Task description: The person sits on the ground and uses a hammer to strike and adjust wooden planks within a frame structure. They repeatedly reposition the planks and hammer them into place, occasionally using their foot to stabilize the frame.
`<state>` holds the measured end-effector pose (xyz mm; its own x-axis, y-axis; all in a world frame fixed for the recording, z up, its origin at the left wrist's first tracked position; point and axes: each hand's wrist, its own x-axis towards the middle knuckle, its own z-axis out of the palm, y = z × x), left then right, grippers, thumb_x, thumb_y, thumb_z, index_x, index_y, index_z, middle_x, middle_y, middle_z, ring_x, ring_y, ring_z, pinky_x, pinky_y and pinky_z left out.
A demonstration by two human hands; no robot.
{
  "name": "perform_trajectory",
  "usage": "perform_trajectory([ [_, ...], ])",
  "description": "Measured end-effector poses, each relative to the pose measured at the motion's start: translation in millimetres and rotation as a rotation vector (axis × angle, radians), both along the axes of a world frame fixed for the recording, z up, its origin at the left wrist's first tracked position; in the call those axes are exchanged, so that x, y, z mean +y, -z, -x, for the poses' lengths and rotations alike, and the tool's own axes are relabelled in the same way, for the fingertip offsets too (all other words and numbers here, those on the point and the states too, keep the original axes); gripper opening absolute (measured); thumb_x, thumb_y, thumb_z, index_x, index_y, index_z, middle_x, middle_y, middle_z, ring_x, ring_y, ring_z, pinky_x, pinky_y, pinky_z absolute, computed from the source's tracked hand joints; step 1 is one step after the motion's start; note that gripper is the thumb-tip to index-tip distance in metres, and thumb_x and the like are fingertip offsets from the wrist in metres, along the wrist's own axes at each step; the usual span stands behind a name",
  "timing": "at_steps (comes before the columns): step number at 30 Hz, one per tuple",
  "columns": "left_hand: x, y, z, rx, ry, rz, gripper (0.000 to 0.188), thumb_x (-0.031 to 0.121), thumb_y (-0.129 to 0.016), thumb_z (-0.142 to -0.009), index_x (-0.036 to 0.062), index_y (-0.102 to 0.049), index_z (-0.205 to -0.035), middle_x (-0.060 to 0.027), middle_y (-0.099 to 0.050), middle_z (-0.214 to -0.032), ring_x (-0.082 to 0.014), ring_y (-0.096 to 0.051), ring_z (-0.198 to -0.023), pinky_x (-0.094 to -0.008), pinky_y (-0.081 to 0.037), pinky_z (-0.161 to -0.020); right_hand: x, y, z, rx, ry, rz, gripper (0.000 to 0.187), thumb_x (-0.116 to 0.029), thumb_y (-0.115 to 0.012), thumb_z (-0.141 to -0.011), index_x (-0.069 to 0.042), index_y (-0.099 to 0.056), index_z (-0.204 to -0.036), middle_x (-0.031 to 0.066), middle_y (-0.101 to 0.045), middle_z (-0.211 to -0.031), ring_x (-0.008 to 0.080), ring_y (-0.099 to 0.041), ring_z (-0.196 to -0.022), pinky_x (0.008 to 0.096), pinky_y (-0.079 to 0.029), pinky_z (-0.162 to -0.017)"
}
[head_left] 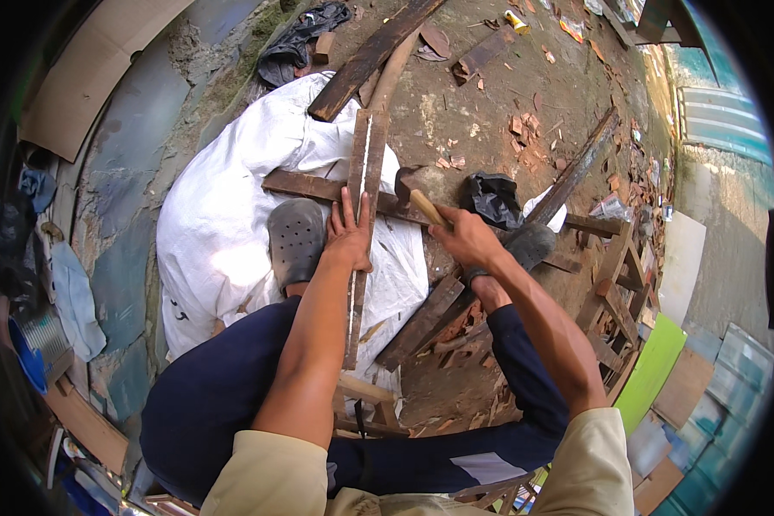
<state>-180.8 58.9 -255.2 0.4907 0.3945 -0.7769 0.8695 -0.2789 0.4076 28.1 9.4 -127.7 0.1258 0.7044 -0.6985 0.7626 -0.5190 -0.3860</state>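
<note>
Head view shows the left hand [348, 236] lying open and flat on a thin plank [363, 206] in the middle of the frame, over a white sack [224, 206]. Right hand [464, 236] is closed around the wooden handle of a hatchet [414, 193], its dark head touching the plank. That plank looks stiff, rough and splintery, so hold it flat, away from the blade.

Left hand [349, 236] flat, fingers spread — right hand [464, 234] fisted.
</note>
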Motion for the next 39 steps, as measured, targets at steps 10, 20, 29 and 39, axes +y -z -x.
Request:
perform_trajectory([
  [10, 3, -6, -6, 0.003, -0.003, 0.015, 0.152, 0.018, -0.093, -0.060, 0.0148, 0.024, -0.156, -0.0262, 0.033, -0.158, -0.0509, 0.005, -0.150, -0.0547, -0.013, -0.123, 31, 15, -30, 0.049, -0.208, -0.020, 0.050, -0.032, -0.059, -0.093, -0.002, -0.058, -0.132, 0.0275, -0.070, -0.093, 0.0394, -0.071, -0.089, 0.0464, -0.053, -0.083],
  [20, 2, 0, -3, 0.015, -0.038, 0.007, 0.153, 0.020, -0.094, -0.059, 0.0153, 0.023, -0.156, -0.0257, 0.033, -0.158, -0.0523, 0.004, -0.150, -0.0560, -0.015, -0.123, 16, -13, -5, -0.005, 0.011, -0.245, 0.054, -0.027, -0.062, -0.092, -0.003, -0.051, -0.139, 0.0325, -0.068, -0.091, 0.0480, -0.068, -0.086, 0.0507, -0.055, -0.079],
  [29, -2, -2, 0, -0.041, -0.038, -0.088, 0.147, 0.031, -0.090, -0.066, 0.0157, 0.026, -0.156, -0.0249, 0.031, -0.159, -0.0528, 0.003, -0.149, -0.0581, -0.014, -0.122, -39, -28, 5, -0.102, -0.024, -0.293, 0.054, -0.024, -0.062, -0.092, -0.004, -0.051, -0.141, 0.0326, -0.067, -0.087, 0.0495, -0.066, -0.082, 0.0539, -0.053, -0.079],
  [39, -20, -1, 24, -0.166, -0.267, -0.710, 0.113, 0.018, -0.075, -0.072, 0.0064, -0.005, -0.160, -0.0317, 0.005, -0.162, -0.0422, -0.059, -0.099, -0.0453, -0.053, -0.090, -123, -78, 16, -0.231, 0.066, -0.111, 0.057, -0.025, -0.063, -0.090, -0.016, -0.051, -0.145, 0.0301, -0.069, -0.089, 0.0473, -0.068, -0.085, 0.0524, -0.053, -0.079],
])
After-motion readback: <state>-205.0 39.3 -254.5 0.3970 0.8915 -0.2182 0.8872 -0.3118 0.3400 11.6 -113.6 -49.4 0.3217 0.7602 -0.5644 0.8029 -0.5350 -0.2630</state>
